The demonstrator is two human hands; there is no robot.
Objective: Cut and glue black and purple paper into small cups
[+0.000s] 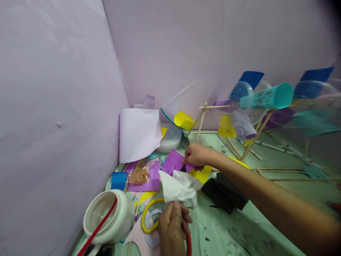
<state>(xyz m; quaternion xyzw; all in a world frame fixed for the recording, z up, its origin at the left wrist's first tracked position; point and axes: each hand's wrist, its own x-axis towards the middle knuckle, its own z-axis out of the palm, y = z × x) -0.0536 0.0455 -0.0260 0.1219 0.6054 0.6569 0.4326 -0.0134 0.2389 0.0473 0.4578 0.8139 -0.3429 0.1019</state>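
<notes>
My right hand (198,156) reaches in from the right, its fingers closed on a piece of purple paper (172,161). Below it my left hand (174,225) is closed, thumb on top. A yellow loop (144,217) shows on its left and a curved red piece (189,245) on its right; together they look like scissors handles, with the blades hidden. Crumpled white paper (183,188) touches or lies just beyond the left thumb. Yellow paper (204,175) lies under my right hand, and folded black paper (222,195) lies beside the right forearm.
A white pot (109,217) holding a red stick stands at lower left, near a bag of rubber bands (140,174). White sheets (140,133) and a plastic tub (170,138) stand behind. To the right, a stick frame (202,122) adjoins colored paper tubes (271,96). Walls close the left and back.
</notes>
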